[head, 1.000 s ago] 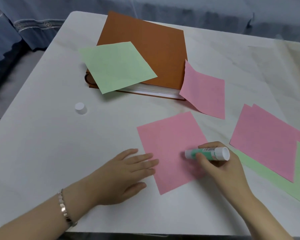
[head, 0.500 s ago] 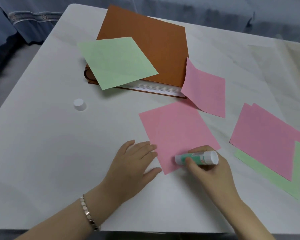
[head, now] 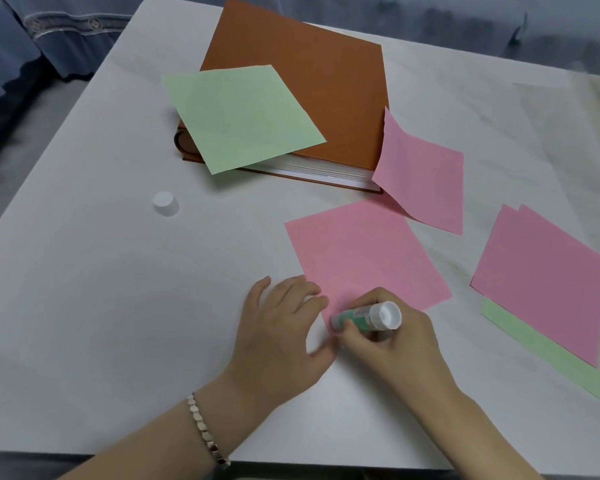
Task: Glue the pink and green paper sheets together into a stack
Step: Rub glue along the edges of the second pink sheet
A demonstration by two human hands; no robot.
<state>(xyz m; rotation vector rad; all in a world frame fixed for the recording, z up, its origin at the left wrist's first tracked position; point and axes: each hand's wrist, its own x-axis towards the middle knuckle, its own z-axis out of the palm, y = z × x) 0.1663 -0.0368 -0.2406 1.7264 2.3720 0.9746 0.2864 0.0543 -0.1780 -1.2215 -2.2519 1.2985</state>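
A pink sheet [head: 364, 251] lies flat in front of me on the white table [head: 84, 306]. My left hand [head: 284, 327] presses on the sheet's near left edge with its fingers flat. My right hand [head: 392, 344] grips a green glue stick [head: 364, 317] lying nearly level, its tip on the sheet's near corner. At the right lies a stack: pink sheets [head: 548, 282] on top of a green sheet [head: 568, 362]. Another pink sheet [head: 423, 174] leans against a brown book [head: 312, 77]. A green sheet [head: 239, 116] rests on the book.
The glue stick's white cap [head: 165, 203] stands on the table to the left. The table's near edge runs just below my wrists. Blue cloth [head: 32, 46] hangs beyond the far left corner.
The glue stick has moved down the pink sheet to its near corner. My left hand has slid nearer, staying on the sheet's left edge. The sheet has shifted away and turned a little.
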